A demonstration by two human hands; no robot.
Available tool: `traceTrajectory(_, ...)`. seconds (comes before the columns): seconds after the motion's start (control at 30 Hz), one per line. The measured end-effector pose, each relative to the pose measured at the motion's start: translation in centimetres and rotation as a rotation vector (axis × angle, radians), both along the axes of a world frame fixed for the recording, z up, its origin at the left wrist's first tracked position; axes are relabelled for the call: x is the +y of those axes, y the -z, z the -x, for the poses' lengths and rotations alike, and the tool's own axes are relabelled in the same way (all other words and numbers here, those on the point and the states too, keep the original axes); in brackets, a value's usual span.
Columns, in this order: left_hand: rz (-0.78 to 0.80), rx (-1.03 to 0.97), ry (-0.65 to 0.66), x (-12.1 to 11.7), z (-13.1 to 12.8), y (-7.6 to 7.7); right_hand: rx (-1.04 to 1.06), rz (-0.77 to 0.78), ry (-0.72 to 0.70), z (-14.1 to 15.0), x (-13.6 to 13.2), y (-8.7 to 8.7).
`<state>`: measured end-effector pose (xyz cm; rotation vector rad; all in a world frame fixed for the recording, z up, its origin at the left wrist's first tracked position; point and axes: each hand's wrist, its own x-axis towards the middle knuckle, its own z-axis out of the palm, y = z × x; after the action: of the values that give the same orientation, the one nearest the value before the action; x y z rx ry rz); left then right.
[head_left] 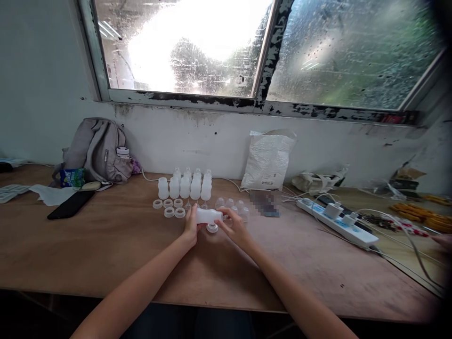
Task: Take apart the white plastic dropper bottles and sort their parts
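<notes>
A white translucent baby bottle (208, 216) lies sideways in the air between my hands. My left hand (191, 225) is wrapped round its left end. The fingers of my right hand (233, 226) close on its right end; whether they also hold a small part there is hidden. Just below the bottle sits a clear-white round piece (212, 228) on the table. Behind my hands several baby bottles (184, 187) stand upright in rows, the back ones with nipples on top. White collar rings (169, 212) lie to the left of my left hand, and clear domed caps (241, 206) stand behind my right hand.
On the wooden table (141, 263) a grey backpack (95, 150) and a black phone (70, 205) are at left. A white plastic package (268, 160) leans on the wall. At right lie a power strip (339, 223) with cables and yellow bundles (423, 216). Another person's hand (443, 241) shows at the right edge.
</notes>
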<state>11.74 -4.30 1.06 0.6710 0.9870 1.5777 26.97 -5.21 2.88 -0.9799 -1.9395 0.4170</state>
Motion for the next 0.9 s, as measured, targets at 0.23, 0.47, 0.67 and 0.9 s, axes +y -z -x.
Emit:
traceTrajectory(0.23, -0.191, 0.194, 0.062, -1.3, -0.8, -0.5, 0.57, 0.327, 0.006, 1.3, 0.1, -1.6)
traceTrajectory(0.47, -0.335, 0.367, 0.029, -1.1, 0.0, -0.6, 0.429, 0.451, -0.095, 3.0, 2.2, -4.1)
traceTrajectory(0.67, -0.42, 0.694, 0.046, 0.7, 1.2, 0.4, 0.291, 0.087, 0.418, 0.6, 10.9, -7.5)
traceTrajectory(0.9, -0.713, 1.312, 0.192, 0.0, 2.2, 0.2, -0.045, 0.295, 0.491, -0.5, 18.0, -3.7)
